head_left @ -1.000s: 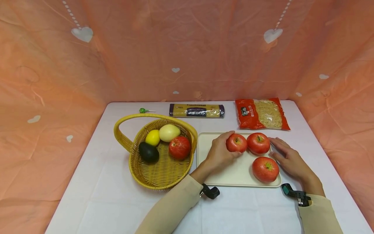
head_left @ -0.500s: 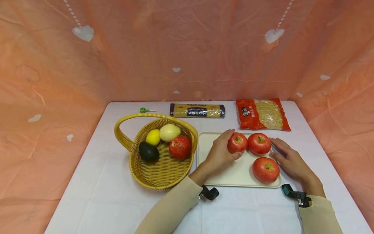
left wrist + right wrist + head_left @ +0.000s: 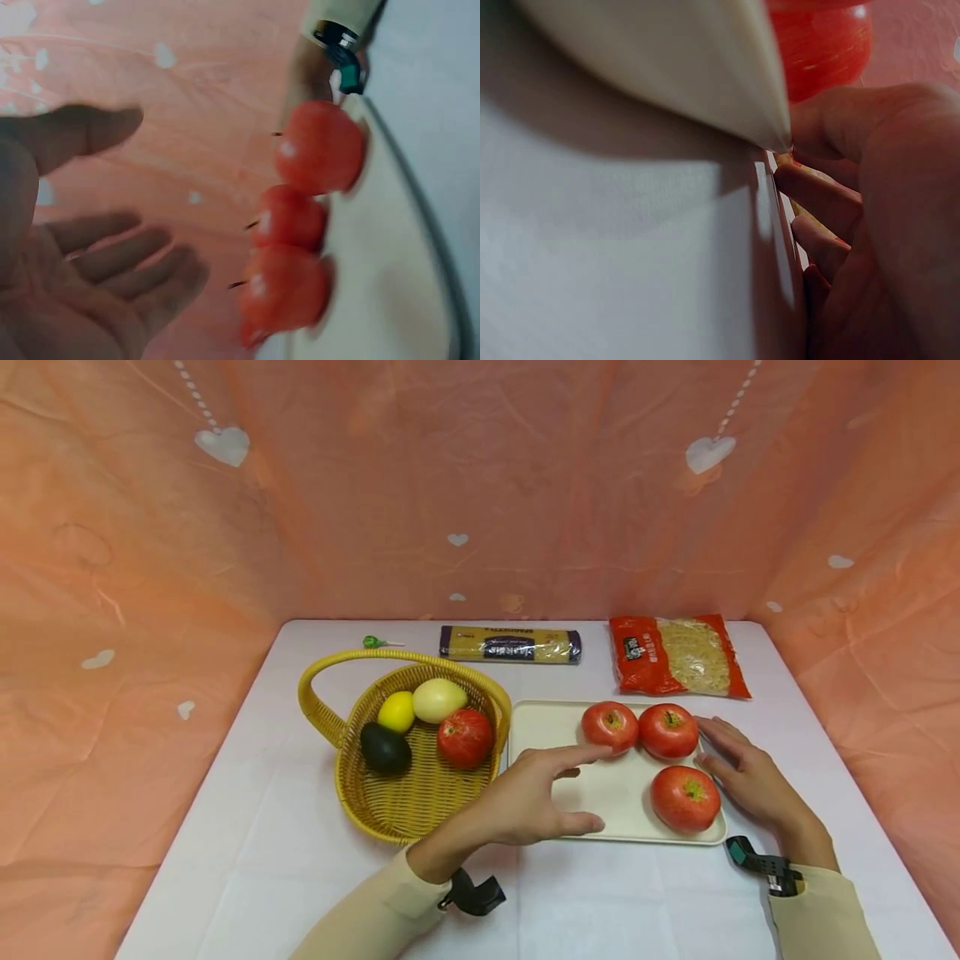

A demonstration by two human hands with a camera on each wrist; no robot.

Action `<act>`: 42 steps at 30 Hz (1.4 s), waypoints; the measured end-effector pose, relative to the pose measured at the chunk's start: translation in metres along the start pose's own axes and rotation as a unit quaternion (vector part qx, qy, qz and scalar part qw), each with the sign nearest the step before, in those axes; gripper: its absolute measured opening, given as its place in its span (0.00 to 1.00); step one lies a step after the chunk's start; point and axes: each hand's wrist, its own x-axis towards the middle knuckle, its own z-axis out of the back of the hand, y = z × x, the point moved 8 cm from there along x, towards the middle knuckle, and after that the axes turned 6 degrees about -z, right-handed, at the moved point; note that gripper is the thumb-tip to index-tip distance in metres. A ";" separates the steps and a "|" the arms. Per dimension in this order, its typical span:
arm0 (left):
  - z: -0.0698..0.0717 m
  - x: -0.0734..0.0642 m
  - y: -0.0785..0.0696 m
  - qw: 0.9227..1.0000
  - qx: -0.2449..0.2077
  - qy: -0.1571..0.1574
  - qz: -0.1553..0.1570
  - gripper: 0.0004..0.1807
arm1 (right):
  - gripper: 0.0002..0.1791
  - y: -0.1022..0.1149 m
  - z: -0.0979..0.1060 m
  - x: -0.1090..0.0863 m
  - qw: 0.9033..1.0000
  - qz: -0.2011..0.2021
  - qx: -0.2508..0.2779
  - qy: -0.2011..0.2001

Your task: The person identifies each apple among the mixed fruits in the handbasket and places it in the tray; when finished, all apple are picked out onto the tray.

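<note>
Left hand (image 3: pixel 527 797): wide, empty, near the apples (image 3: pixel 684 799). Right hand (image 3: pixel 753 781): loosely extended beside the tray (image 3: pixel 542 727), presumably steadying it.

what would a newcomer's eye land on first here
Probably the three glossy round red apples grouped toward the right of the cream rectangular tray. Next, the round yellow woven basket with its big arched handle, left of the tray. Beyond the tray's right part, a red plastic packet with a clear window also stands out.
</note>
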 end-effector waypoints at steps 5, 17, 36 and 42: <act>0.026 -0.034 -0.010 0.997 -0.023 0.055 -0.040 0.39 | 0.39 0.001 0.001 0.000 1.000 0.001 -0.002 -0.002; 0.105 -0.078 0.017 0.999 0.037 0.022 0.005 0.32 | 0.39 0.002 0.002 -0.003 1.000 -0.001 -0.004 -0.004; 0.083 -0.023 0.048 0.930 0.337 0.117 0.085 0.44 | 0.39 0.000 -0.001 -0.001 1.000 0.006 0.000 -0.006; 0.081 -0.028 0.052 0.910 0.382 0.131 0.099 0.31 | 0.39 0.001 0.000 0.000 1.000 0.004 -0.001 -0.006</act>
